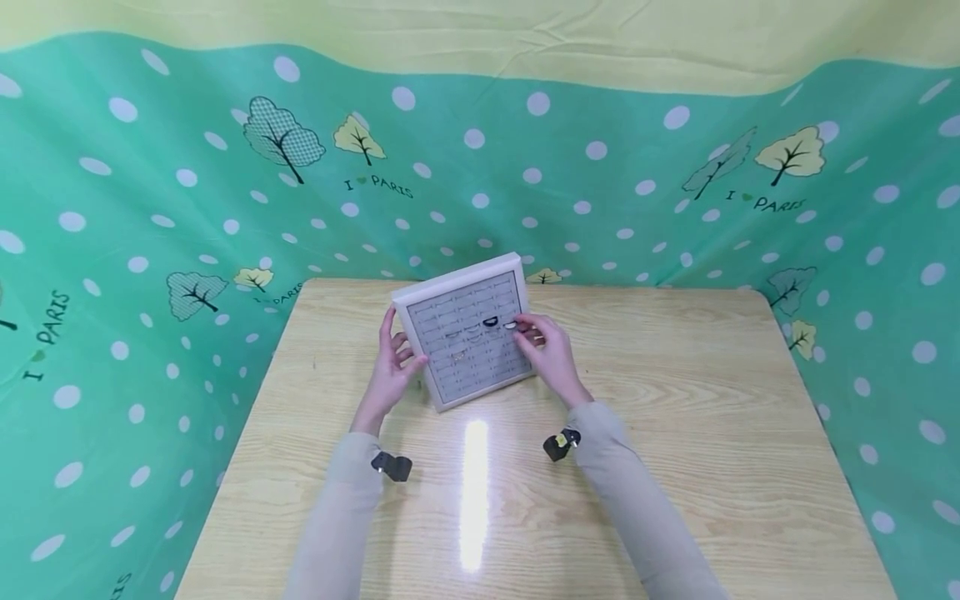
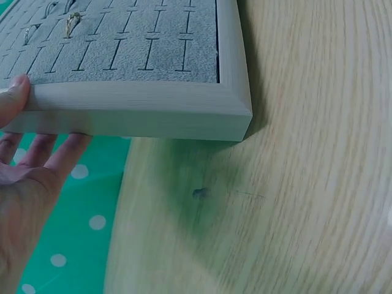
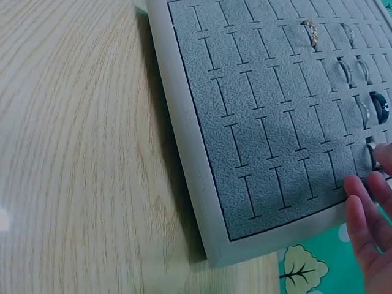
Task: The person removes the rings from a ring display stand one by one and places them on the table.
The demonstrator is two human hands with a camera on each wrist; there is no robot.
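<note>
A square ring display tray (image 1: 472, 387) with a pale frame and grey slotted felt is tilted up over the table. My left hand (image 1: 390, 367) grips its left side, thumb on the front of the frame (image 2: 141, 98) and fingers beneath. At the tray's right side, my right hand (image 1: 550, 354) pinches a silver-looking ring (image 3: 371, 153) at a slot, partly hidden by the fingertips. Beside it sits a wide black ring (image 3: 381, 108). Several thin silver rings (image 3: 344, 71) and one gold-coloured ring (image 3: 312, 35) stand in other slots.
The light wooden table (image 1: 675, 467) carries a bright strip of reflected light (image 1: 474, 492) in front of the tray. A green dotted cloth (image 1: 480, 167) with printed trees hangs behind the table and along both sides.
</note>
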